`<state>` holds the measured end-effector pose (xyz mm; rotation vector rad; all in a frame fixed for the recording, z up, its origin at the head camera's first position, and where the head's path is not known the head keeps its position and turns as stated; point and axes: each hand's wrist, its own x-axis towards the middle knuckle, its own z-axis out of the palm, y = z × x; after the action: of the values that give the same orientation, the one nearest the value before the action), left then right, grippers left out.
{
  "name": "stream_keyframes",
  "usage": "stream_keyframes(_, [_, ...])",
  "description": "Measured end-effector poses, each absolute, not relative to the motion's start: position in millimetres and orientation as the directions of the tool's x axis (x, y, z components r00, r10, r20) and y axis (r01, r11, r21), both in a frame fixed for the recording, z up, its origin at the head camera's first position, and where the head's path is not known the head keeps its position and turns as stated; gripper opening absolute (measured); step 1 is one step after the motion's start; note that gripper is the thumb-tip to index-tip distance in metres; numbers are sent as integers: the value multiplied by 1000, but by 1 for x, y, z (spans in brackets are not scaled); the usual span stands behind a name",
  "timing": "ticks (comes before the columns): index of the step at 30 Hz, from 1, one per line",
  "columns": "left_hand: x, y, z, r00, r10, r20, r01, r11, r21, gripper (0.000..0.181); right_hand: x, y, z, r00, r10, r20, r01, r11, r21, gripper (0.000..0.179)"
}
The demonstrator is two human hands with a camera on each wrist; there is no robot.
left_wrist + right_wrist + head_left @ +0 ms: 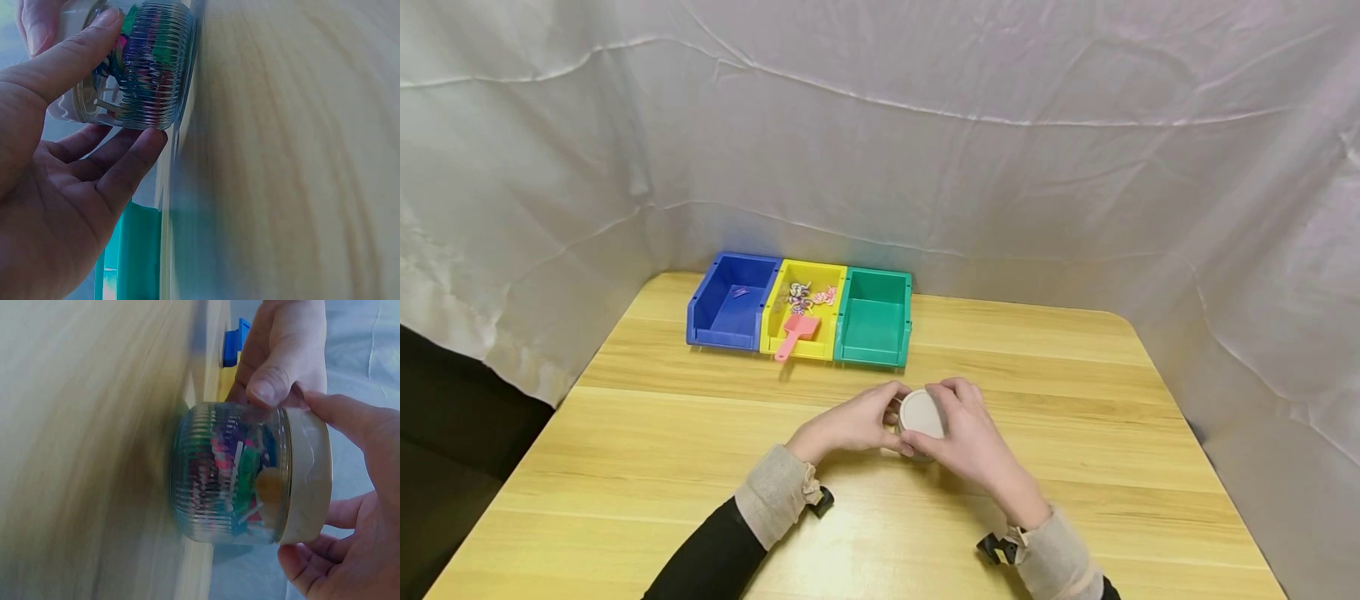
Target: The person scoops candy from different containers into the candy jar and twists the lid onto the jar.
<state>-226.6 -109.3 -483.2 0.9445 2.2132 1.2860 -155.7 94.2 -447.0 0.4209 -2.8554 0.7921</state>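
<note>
A ribbed clear jar (219, 481) with a cream lid (921, 414) stands upright on the table, filled with colourful pieces and white sticks. My left hand (861, 421) holds the jar's body, thumb on one side and fingers on the other, as the left wrist view shows. From the right, my right hand (966, 429) grips the rim of the lid with thumb and fingers spread around it. In the right wrist view the lid sits on the jar's mouth. Part of the jar is hidden by both hands in the head view.
Behind the jar, three joined bins stand at the back: blue (724, 338) with a small purple piece, yellow (772, 340) with several wrapped candies (801, 298) and a pink scoop (797, 330), and green (874, 333). Pale curtains (962, 167) surround the wooden table (647, 467).
</note>
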Motion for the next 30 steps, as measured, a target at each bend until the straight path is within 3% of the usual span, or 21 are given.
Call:
stream_keyframes(10, [-227,-109,-483,-686,727,-8,357,346,868,78,-156,95,-443,-958,-203,200,-280,807,-519,91])
stream_keyframes(14, [-227,-110,-484,-685,728,-3,358,340,870,79,-158,101,-440,-936,-280,215,-353,753,-556,82])
stream_keyframes(20, [-227,-110,-484,-684,729,-6,354,339,872,79,-160,106,-440,-903,-385,190,-426,747,-511,73])
stream_keyframes(30, [-227,-110,-483,-673,739,6,372,332,867,78,-159,102,-445,-929,-313,195,-369,800,-474,69])
